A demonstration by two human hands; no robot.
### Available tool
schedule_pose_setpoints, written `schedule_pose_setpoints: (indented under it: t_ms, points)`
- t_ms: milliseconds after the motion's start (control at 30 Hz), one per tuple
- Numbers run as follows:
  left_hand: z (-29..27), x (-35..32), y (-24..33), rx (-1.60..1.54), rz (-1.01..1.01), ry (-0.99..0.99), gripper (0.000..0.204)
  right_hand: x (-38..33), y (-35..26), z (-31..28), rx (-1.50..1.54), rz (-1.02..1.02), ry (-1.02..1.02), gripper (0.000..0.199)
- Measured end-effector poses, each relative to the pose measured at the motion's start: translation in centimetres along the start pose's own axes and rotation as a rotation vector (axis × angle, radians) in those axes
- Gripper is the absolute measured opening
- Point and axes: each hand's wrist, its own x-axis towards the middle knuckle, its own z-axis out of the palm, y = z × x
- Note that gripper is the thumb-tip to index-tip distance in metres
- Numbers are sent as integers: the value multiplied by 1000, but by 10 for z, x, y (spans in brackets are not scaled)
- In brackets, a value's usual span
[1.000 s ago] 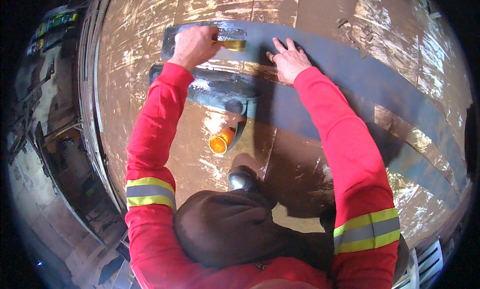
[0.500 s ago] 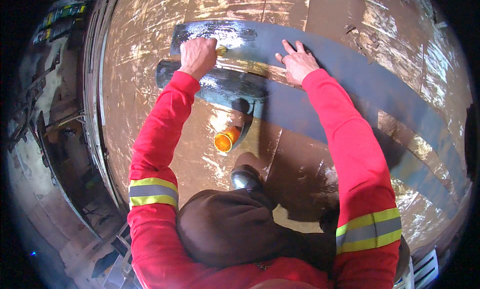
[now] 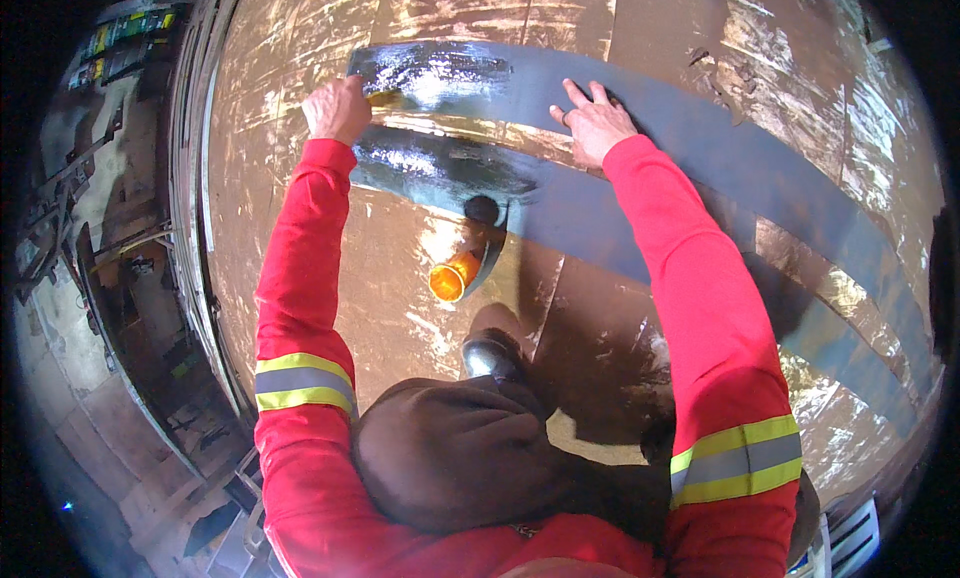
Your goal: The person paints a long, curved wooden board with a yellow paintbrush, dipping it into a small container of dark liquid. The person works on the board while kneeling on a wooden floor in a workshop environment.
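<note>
Two long grey curved strips lie side by side on a brown scuffed surface: a far strip (image 3: pixel 690 118) and a near strip (image 3: pixel 585 213). Their left parts look dark, wet and glossy. My left hand (image 3: pixel 338 110) is closed at the far strip's left end, around a small yellowish thing (image 3: pixel 382 100) whose kind is mostly hidden by the fingers. My right hand (image 3: pixel 597 126) rests with spread fingers on the far strip, pressing nothing else. An orange cup-like container (image 3: pixel 453 278) sits nearer to me, below the near strip.
The brown panelled surface (image 3: pixel 400 348) has pale scrapes and ends at a long edge on the left. Beyond that edge lie a darker lower area and metal frames (image 3: pixel 130 238). My knee and dark boot (image 3: pixel 490 356) are close to the orange container.
My left hand has slid left along the far strip to its end, carrying the yellowish thing. My right hand and the orange container have stayed put.
</note>
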Motion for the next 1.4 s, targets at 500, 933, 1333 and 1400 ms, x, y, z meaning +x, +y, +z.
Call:
schedule_pose_setpoints:
  t_ms: [500,933,1333,1400]
  points:
    - [-5,28,29,-101,-42,-3,14,3,-1,1,-4,10,-9,54]
    - [-75,64,116,-451,221,6,33,-1,5,5,32,-9,48,48]
    - [-38,93,85,39,264,69,15,2,6,9,34,25,45,50]
    - [-53,89,105,-126,360,74,19,2,7,8,26,20,31,49]
